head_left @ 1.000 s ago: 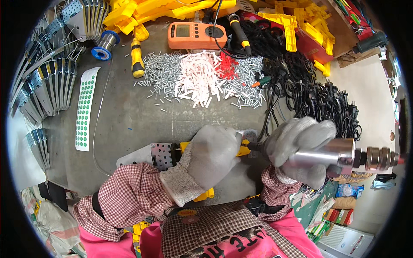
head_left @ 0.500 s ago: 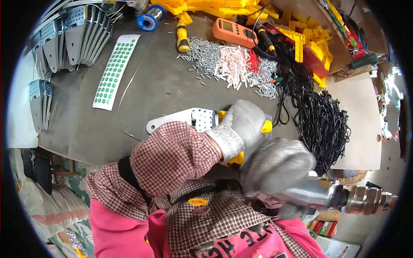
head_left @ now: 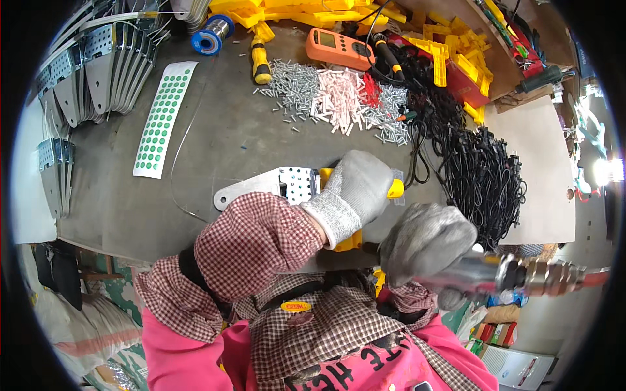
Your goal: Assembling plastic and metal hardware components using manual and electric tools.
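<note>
My left hand (head_left: 358,186), in a grey glove, is closed around a yellow plastic handle piece (head_left: 395,189) and presses it against the tabletop. From that piece a silver metal plate (head_left: 249,188) reaches left, with a rounded end and a section full of small holes. My right hand (head_left: 427,241), also gloved, is wrapped around a silver pneumatic tool (head_left: 479,272) close to my body. The tool lies roughly level, its brass-coloured coupling and red hose pointing right. My glove hides its working end.
Screws (head_left: 297,85), pale plugs (head_left: 340,98), an orange multimeter (head_left: 339,49) and a yellow-handled tool (head_left: 261,64) lie beyond my hands. Black cables (head_left: 486,182) pile up at right. Green-dot stickers (head_left: 163,120), a solder spool (head_left: 210,38) and stacked metal plates (head_left: 114,72) are left.
My right hand has turned slightly and is less blurred, with the tool still in it. My left hand keeps its hold on the yellow piece. The whole view has shifted a little.
</note>
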